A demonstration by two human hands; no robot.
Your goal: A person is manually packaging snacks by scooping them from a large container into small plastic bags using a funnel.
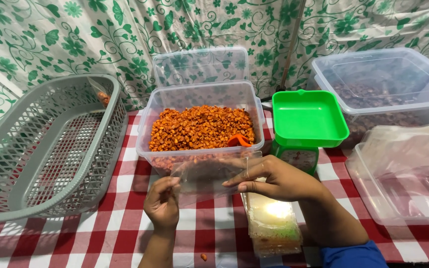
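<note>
Clear plastic bag [209, 174] held between both hands just in front of the snack tub, above the desk [120, 233] w/ red-white check cloth. Left hand [162, 202] pinches the bag's left edge, fingers pressed together on the film. Right hand [269, 177] lies across the right edge, fingers together and extended, thumb under; bag looks empty, though film is too transparent to be sure.

Surroundings: clear tub [202, 124] approx. half full of orange-brown coated kernels, orange scoop [239, 141] stuck in at the right corner, lid propped behind. Green scale pan [309, 118] on a small scale just right of tub. Stack of flat bags [272, 224] on desk below the right hand. Grey basket [50, 149] at left, one filled packet [103, 95] in its far corner. Two more clear tubs at right, the far one w/ dark contents.

Risks (judgement): film is thin and slippery, so a two-finger pinch could let it slide out. Bag mouth not seen open; layers may cling. One stray kernel [203, 256] already on cloth near desk edge, so spillage is plausible.
</note>
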